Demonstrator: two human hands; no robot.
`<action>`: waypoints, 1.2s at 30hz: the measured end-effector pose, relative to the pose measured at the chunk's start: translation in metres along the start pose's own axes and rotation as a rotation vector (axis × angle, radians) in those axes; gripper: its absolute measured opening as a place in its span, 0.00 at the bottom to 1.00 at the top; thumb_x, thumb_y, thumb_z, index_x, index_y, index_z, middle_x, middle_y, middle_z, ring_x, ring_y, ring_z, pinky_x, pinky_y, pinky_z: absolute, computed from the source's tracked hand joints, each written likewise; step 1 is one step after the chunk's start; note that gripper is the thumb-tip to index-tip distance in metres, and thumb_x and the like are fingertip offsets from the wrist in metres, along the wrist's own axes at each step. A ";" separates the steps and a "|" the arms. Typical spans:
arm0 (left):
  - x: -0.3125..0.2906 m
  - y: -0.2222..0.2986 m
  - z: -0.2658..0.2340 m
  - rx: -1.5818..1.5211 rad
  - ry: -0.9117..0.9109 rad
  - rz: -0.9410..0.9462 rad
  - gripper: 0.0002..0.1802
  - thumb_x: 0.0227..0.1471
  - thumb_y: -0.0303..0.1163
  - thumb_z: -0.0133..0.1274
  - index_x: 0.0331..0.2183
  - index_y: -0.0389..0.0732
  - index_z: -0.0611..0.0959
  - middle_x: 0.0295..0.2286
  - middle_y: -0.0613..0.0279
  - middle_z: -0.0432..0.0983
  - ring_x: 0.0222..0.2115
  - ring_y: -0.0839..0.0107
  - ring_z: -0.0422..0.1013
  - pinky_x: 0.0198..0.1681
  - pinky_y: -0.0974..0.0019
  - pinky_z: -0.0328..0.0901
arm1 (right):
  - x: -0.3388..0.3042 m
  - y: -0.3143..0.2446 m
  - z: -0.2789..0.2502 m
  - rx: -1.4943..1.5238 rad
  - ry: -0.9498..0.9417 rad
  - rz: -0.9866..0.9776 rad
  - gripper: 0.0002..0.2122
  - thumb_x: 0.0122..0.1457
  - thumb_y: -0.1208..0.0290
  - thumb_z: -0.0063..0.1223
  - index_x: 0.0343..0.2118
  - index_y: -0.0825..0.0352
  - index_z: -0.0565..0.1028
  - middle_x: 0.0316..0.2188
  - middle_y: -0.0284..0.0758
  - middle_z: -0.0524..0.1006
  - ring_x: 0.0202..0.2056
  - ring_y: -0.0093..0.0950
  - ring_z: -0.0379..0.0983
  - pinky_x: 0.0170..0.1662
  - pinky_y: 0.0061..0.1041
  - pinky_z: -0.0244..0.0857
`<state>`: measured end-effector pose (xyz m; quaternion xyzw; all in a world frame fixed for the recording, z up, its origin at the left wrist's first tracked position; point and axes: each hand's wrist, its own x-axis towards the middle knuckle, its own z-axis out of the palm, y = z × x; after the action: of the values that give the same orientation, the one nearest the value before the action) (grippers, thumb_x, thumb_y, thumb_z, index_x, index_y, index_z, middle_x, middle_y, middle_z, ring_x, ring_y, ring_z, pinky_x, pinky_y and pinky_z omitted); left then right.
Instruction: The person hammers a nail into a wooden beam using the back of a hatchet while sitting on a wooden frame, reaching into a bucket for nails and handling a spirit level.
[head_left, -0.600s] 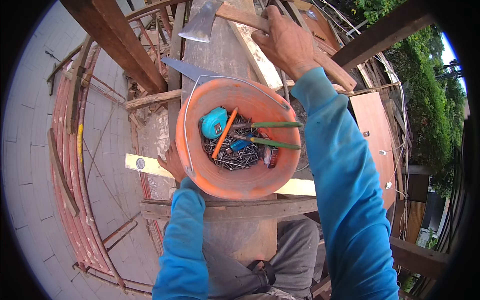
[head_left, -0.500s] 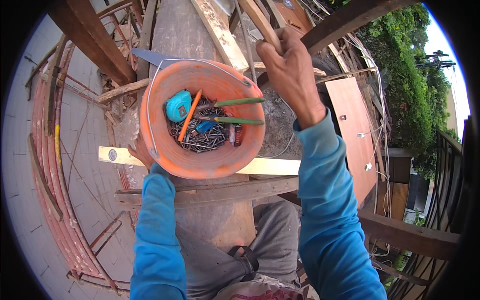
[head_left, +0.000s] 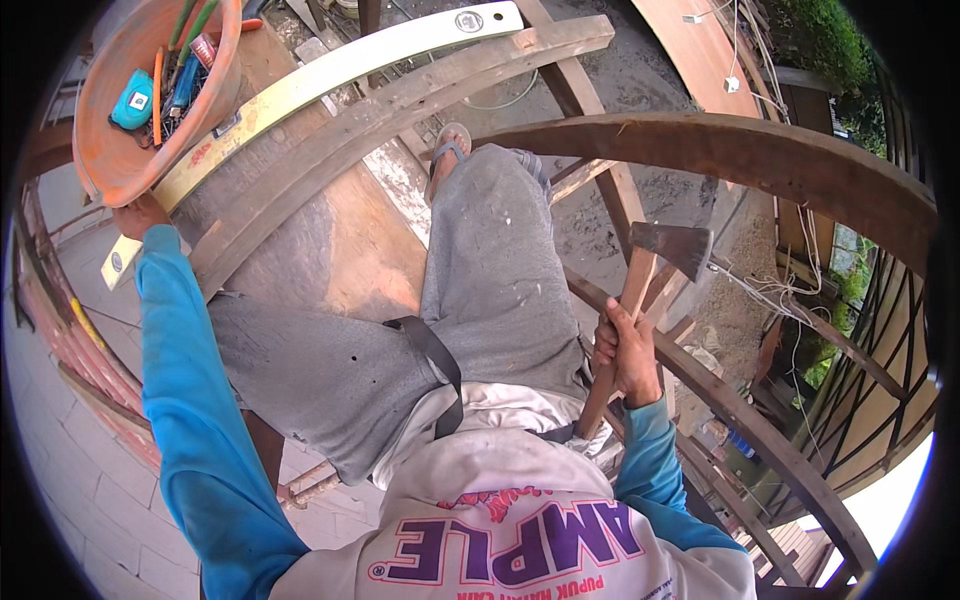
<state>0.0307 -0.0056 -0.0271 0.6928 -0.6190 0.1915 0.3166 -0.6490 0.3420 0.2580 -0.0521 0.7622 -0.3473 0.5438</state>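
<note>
In my right hand (head_left: 632, 355), the fingers wrap round the wooden handle of a hatchet (head_left: 640, 268), held beside my right hip with its dark metal head uppermost. My left hand (head_left: 142, 214) is at the near side of an orange bucket (head_left: 105, 150), against the yellow spirit level (head_left: 330, 88); its fingers are hidden behind the bucket. Inside the bucket lie a turquoise tape measure (head_left: 133, 100), an orange pencil (head_left: 157, 95) and a tool with green handles (head_left: 200, 22). The level lies partly under the bucket.
A long wooden beam (head_left: 400, 110) runs beside the level, over a worn board (head_left: 330, 240). Dark timbers (head_left: 740, 145) cross at the right. My sandalled foot (head_left: 452, 150) shows ahead. Loose white cables (head_left: 770, 290) hang at the right, and tiled floor (head_left: 120, 470) lies at lower left.
My right hand has come down from beyond the bucket to beside my hip, still gripping a wooden handle. The view has swung, so the bucket now appears at upper left.
</note>
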 end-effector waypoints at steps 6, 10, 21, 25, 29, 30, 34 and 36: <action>0.024 0.082 -0.065 0.220 -0.132 -0.055 0.13 0.55 0.33 0.47 0.36 0.34 0.80 0.35 0.54 0.80 0.38 0.57 0.74 0.40 0.57 0.66 | 0.009 0.020 -0.020 0.093 -0.044 0.113 0.14 0.63 0.59 0.50 0.26 0.61 0.63 0.15 0.22 0.58 0.14 0.13 0.52 0.15 0.16 0.50; 0.030 0.183 -0.126 -0.350 -0.318 -0.542 0.15 0.58 0.37 0.46 0.34 0.33 0.79 0.28 0.55 0.79 0.31 0.67 0.73 0.36 0.63 0.65 | 0.020 0.022 -0.016 0.085 -0.157 0.165 0.13 0.62 0.59 0.51 0.28 0.63 0.65 0.16 0.22 0.59 0.14 0.13 0.53 0.15 0.16 0.50; -0.013 0.287 -0.130 -0.006 -0.924 -0.057 0.26 0.60 0.48 0.34 0.45 0.36 0.74 0.42 0.38 0.74 0.45 0.39 0.67 0.48 0.47 0.60 | 0.028 0.031 -0.014 -0.021 -0.389 0.066 0.14 0.62 0.60 0.51 0.34 0.68 0.66 0.18 0.24 0.62 0.15 0.14 0.56 0.15 0.17 0.53; -0.008 0.289 -0.139 -0.005 -0.952 -0.119 0.31 0.58 0.50 0.33 0.51 0.36 0.71 0.49 0.33 0.66 0.52 0.39 0.61 0.54 0.50 0.55 | 0.036 0.042 -0.017 -0.030 -0.448 -0.030 0.16 0.62 0.59 0.51 0.35 0.70 0.67 0.18 0.26 0.63 0.15 0.15 0.59 0.16 0.17 0.56; -0.006 0.300 -0.157 -0.046 -0.979 -0.088 0.29 0.57 0.47 0.35 0.47 0.32 0.73 0.47 0.31 0.67 0.49 0.36 0.62 0.53 0.48 0.56 | 0.030 0.044 -0.029 0.027 -0.448 -0.096 0.16 0.62 0.59 0.50 0.35 0.70 0.67 0.18 0.27 0.64 0.15 0.16 0.60 0.15 0.19 0.57; -0.005 0.296 -0.161 -0.065 -0.975 -0.079 0.29 0.57 0.47 0.35 0.46 0.31 0.74 0.46 0.30 0.68 0.49 0.36 0.62 0.53 0.48 0.56 | 0.028 0.042 -0.030 0.045 -0.442 -0.090 0.15 0.62 0.60 0.50 0.34 0.69 0.66 0.18 0.26 0.63 0.15 0.16 0.59 0.15 0.18 0.55; -0.004 0.286 -0.178 0.005 -1.046 0.136 0.28 0.57 0.46 0.35 0.42 0.30 0.76 0.43 0.30 0.70 0.47 0.35 0.64 0.51 0.46 0.57 | 0.040 0.035 -0.028 0.091 -0.464 -0.113 0.14 0.63 0.61 0.49 0.33 0.69 0.66 0.19 0.27 0.63 0.16 0.16 0.60 0.14 0.19 0.56; -0.007 0.307 -0.203 0.004 -1.063 0.103 0.27 0.57 0.45 0.36 0.42 0.30 0.76 0.43 0.31 0.70 0.47 0.36 0.64 0.51 0.46 0.57 | 0.053 0.028 -0.019 0.199 -0.516 -0.087 0.14 0.62 0.62 0.49 0.35 0.70 0.66 0.20 0.28 0.65 0.17 0.18 0.63 0.14 0.20 0.58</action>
<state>-0.2447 0.1266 0.1779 0.6636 -0.7269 -0.1693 -0.0518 -0.6786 0.3477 0.2023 -0.1178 0.5577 -0.4187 0.7070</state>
